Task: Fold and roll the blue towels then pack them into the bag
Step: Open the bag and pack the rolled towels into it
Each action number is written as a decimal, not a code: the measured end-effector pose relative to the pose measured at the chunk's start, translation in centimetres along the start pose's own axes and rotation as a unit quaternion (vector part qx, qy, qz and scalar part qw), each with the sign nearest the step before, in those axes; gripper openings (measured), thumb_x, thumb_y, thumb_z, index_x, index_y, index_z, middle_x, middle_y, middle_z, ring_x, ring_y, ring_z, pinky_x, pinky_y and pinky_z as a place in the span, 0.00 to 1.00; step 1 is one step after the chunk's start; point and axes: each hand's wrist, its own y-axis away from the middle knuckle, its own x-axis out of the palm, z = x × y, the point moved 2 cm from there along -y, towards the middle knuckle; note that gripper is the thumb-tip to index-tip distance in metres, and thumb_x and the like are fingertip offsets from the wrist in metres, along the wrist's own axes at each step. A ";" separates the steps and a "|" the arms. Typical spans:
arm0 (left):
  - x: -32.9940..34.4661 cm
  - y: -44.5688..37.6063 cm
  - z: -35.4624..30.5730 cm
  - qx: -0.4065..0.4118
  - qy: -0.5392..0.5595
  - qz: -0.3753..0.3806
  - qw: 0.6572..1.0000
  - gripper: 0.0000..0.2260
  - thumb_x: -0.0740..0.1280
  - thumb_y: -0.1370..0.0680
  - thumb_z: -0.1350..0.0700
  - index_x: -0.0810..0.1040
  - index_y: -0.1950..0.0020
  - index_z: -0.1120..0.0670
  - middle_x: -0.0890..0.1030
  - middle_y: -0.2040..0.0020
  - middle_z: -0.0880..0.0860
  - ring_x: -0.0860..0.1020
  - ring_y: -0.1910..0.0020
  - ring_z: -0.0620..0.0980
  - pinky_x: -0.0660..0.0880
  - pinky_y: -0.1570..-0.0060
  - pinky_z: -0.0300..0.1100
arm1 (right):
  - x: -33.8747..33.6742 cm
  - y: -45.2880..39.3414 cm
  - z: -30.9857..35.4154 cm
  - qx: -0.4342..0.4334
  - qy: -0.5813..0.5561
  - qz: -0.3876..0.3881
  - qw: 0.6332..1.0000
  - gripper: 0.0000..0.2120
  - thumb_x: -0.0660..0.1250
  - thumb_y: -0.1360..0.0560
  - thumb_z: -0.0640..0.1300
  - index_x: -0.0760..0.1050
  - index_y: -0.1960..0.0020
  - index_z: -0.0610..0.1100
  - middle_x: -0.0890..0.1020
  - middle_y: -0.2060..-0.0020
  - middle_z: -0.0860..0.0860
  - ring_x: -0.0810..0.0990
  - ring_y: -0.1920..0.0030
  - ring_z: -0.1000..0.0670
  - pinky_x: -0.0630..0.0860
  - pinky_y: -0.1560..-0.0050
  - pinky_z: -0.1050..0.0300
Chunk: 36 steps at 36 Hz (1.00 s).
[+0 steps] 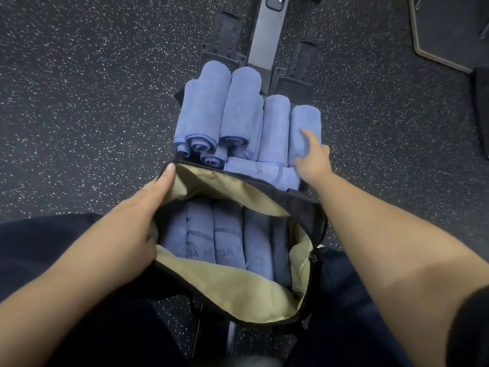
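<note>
My left hand (137,207) grips the bag (238,295) rim, holding its mouth wide over the rolls already packed. My right hand (312,160) closes on the nearest rolled blue towel (304,125), just beyond the bag.

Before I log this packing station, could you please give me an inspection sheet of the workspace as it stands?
Surface: dark speckled floor; towels lie on a black machine with a grey rail.
Job's things: black bag, tan lining, open, rolled blue towels in the bag; a pile of rolled blue towels beyond it.
Clutter: nothing seen.
Hands: left hand grips the bag's rim; right hand grasps the rightmost rolled towel.
Cables: nothing seen.
Surroundings: footrests beside the rail; dark platform edge at upper right.
</note>
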 end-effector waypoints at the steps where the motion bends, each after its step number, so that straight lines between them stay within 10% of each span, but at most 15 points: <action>1: 0.0 0.0 0.0 0.001 0.000 0.000 1.000 0.49 0.61 0.31 0.72 0.37 0.34 0.28 0.54 0.26 0.37 0.55 0.25 0.40 0.53 0.33 0.31 | -0.2 0.5 0.0 -0.007 -0.011 -0.005 1.000 0.33 0.57 0.24 0.34 0.58 0.26 0.61 0.59 0.33 0.43 0.72 0.56 0.48 0.69 0.50 0.58; 9: 0.0 -0.3 -0.1 0.018 0.005 0.000 1.000 0.50 0.60 0.31 0.73 0.34 0.35 0.29 0.52 0.24 0.38 0.56 0.24 0.43 0.55 0.34 0.32 | -2.6 4.1 -0.1 -0.052 -0.039 -0.037 0.997 0.34 0.57 0.25 0.32 0.57 0.25 0.59 0.61 0.40 0.46 0.70 0.62 0.54 0.66 0.68 0.70; 16: 0.0 -0.2 -0.3 0.018 0.000 -0.004 1.000 0.51 0.62 0.31 0.71 0.34 0.35 0.27 0.53 0.22 0.39 0.60 0.25 0.45 0.61 0.37 0.34 | -4.0 7.3 0.3 -0.109 -0.072 -0.066 0.989 0.35 0.59 0.26 0.32 0.59 0.26 0.58 0.63 0.41 0.49 0.75 0.57 0.55 0.70 0.64 0.74; 24: -0.2 0.2 -0.2 0.007 0.009 0.002 1.000 0.49 0.61 0.30 0.72 0.34 0.34 0.29 0.53 0.29 0.33 0.60 0.26 0.44 0.60 0.40 0.31 | -3.7 13.3 1.5 -0.166 -0.131 -0.079 0.974 0.35 0.63 0.28 0.31 0.61 0.29 0.59 0.66 0.37 0.51 0.65 0.42 0.64 0.69 0.34 0.56; 28: -0.2 0.3 -0.3 0.007 0.021 0.002 1.000 0.50 0.62 0.30 0.71 0.34 0.35 0.27 0.50 0.32 0.30 0.64 0.28 0.45 0.63 0.42 0.34 | -3.0 16.0 2.3 -0.190 -0.160 -0.056 0.967 0.35 0.64 0.28 0.30 0.61 0.32 0.60 0.66 0.37 0.53 0.67 0.42 0.70 0.63 0.44 0.78; 36: 0.0 0.8 -0.4 0.008 0.022 0.009 1.000 0.49 0.61 0.30 0.71 0.35 0.33 0.29 0.56 0.25 0.38 0.64 0.28 0.45 0.62 0.42 0.33 | -2.6 20.2 3.3 -0.215 -0.206 -0.009 0.955 0.33 0.64 0.30 0.41 0.62 0.31 0.66 0.65 0.35 0.64 0.67 0.34 0.63 0.73 0.37 0.43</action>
